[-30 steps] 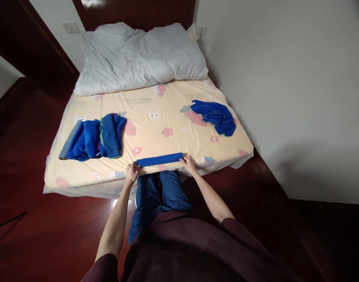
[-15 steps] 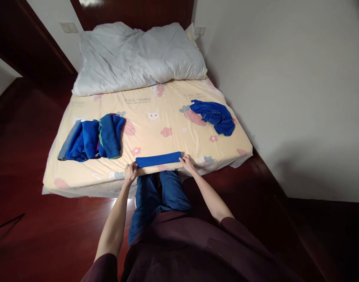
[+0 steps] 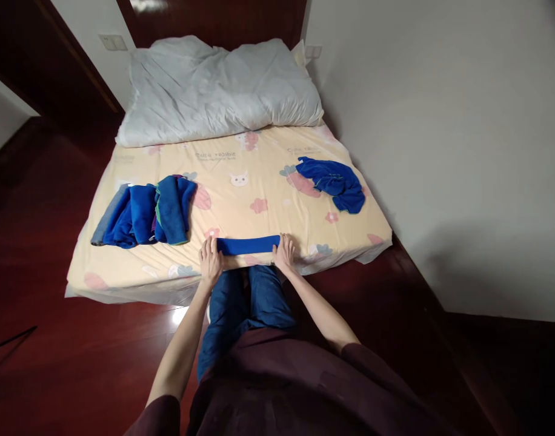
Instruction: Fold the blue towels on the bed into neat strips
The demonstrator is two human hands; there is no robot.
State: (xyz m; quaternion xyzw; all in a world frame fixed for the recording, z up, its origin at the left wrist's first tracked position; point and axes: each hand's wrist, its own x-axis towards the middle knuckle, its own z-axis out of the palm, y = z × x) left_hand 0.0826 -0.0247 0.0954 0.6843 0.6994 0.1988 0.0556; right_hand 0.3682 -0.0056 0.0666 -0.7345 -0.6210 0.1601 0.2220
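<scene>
A blue towel (image 3: pixel 248 245), folded into a long narrow strip, lies along the front edge of the bed. Its left end is in the grip of my left hand (image 3: pixel 211 259), fingers over the top and thumb at the near side. My right hand (image 3: pixel 283 251) grips the right end the same way. Left of them, several folded or rolled blue cloths (image 3: pixel 142 213) lie side by side, one with green edging. A crumpled blue cloth (image 3: pixel 336 183) with a thin green edge rests on the right part of the bed.
The bed (image 3: pixel 232 209) wears a yellow sheet with rabbit and carrot prints. A pale grey quilt or pillow (image 3: pixel 223 91) is heaped at its head. A bare wall (image 3: pixel 441 151) stands close on the right, and dark red floor (image 3: pixel 100 363) shows at left.
Both hands have shifted from pinching the strip's end corners to a fuller grip over its ends, slightly closer together. The other cloths stay where they were.
</scene>
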